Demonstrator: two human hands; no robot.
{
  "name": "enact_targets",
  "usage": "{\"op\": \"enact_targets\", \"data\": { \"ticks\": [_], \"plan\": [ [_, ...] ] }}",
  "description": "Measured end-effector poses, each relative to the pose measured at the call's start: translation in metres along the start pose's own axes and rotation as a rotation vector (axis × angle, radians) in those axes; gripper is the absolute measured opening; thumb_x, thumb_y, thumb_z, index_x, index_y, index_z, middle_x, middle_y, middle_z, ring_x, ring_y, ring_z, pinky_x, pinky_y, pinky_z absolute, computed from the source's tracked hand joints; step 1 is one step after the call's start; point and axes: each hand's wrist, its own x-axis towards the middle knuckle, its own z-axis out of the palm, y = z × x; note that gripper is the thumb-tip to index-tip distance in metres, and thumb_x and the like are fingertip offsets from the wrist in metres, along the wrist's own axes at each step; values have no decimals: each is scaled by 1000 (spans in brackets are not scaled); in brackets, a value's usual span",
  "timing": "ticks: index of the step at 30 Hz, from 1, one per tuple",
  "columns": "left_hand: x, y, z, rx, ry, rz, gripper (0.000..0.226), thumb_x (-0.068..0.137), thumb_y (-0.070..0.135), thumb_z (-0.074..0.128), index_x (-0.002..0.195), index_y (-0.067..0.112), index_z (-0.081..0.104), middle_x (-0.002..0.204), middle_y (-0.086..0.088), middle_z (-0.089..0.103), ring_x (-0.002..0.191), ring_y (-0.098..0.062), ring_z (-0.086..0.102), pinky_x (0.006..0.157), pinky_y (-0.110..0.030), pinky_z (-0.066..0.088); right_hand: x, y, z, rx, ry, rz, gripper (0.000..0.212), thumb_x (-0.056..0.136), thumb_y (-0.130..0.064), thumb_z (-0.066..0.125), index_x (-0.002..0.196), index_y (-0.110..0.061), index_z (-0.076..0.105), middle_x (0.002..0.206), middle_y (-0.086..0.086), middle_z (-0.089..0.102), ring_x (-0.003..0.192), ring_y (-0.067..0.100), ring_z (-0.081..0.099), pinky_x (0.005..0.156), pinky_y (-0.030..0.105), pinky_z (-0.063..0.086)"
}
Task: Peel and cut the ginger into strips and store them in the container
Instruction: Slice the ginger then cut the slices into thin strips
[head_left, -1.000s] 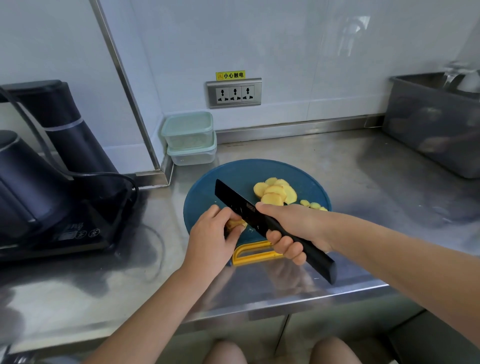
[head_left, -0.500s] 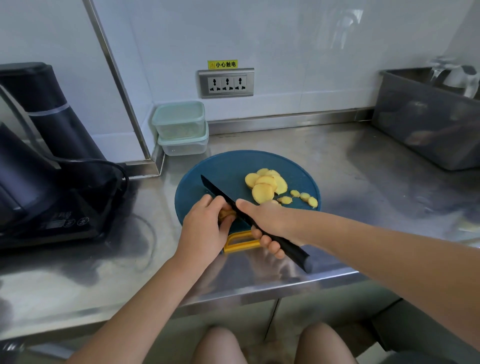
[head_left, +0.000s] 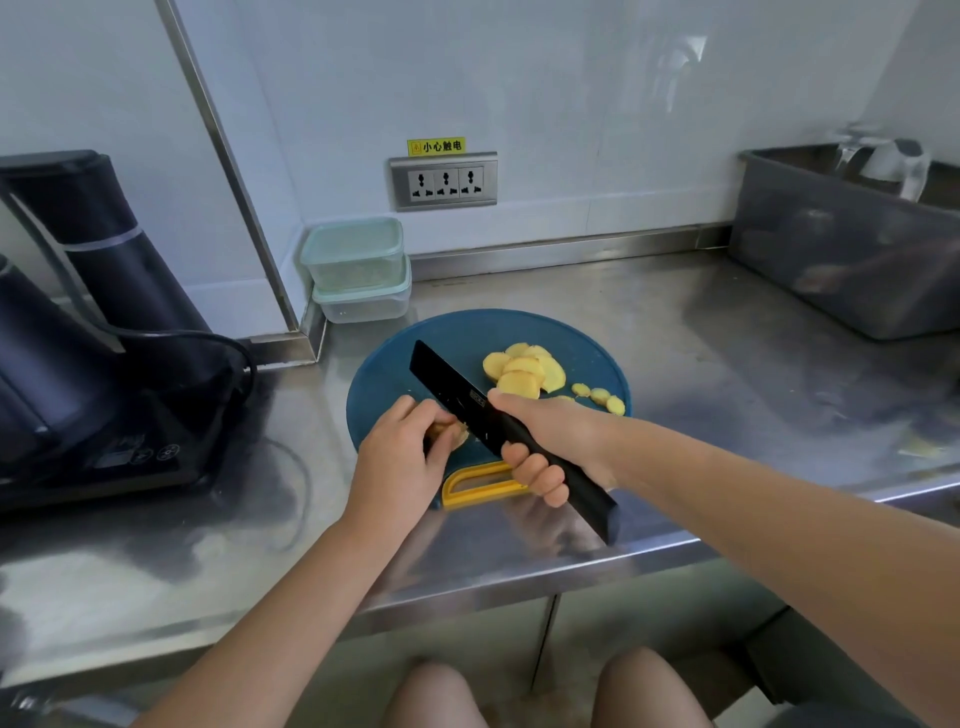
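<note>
A round blue cutting board (head_left: 457, 338) with a yellow handle lies on the steel counter. My left hand (head_left: 400, 457) pinches a small ginger piece (head_left: 453, 432) against the board's near left part. My right hand (head_left: 550, 441) grips a black knife (head_left: 457, 395) by the handle, forefinger on the blade's spine. The blade is lifted and tilted just right of the ginger piece. A pile of yellow ginger slices (head_left: 522, 370) sits on the board's far side, with a few small slices (head_left: 600, 396) to its right. Two stacked lidded containers (head_left: 358, 270) stand at the back corner.
A black kettle base with dark appliances (head_left: 93, 364) and a cable fills the counter's left side. A grey bin (head_left: 852, 260) stands at the back right. A wall socket (head_left: 444, 182) is above the containers. The counter's front edge runs just below my hands.
The knife blade went down next to the ginger piece half a second ago and has come back up. My left hand keeps its hold on the ginger.
</note>
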Motion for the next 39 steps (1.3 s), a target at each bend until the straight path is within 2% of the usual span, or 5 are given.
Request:
{"op": "enact_targets", "data": {
  "ticks": [11,22,26,31,39],
  "plan": [
    [0,5,1,21,-6,-32,6,85,16,67,91,14,68,79,12,45,71,-6,46,60,-6,29,-7,-6,1,-44,2,35,62,94,-67,35,58,-18,41,45,-4,36,32,9,31,33,16,30],
    [2,6,3,106,2,-15,6,84,14,67,83,12,62,73,8,41,65,-10,41,52,-10,22,-2,-1,22,-109,139,61,64,91,-72,33,59,-16,39,42,-2,37,32,11,31,35,13,29],
    [2,4,5,100,10,-13,15,81,13,70,74,12,57,72,9,40,63,-11,40,51,-11,21,3,-1,23,-66,109,85,65,90,-73,32,57,-17,38,42,-2,37,31,11,31,35,13,29],
    [2,3,5,62,25,-15,12,82,14,70,77,13,60,73,10,42,65,-9,43,54,-9,24,9,-7,18,-39,90,92,65,90,-72,35,56,-17,39,43,-2,37,31,11,31,35,13,29],
    [2,3,4,56,6,-32,6,83,16,69,83,14,64,77,11,45,69,-6,44,58,-7,27,2,-10,5,-8,36,8,63,93,-69,34,57,-17,41,44,-2,37,33,10,32,34,16,30]
  ]
}}
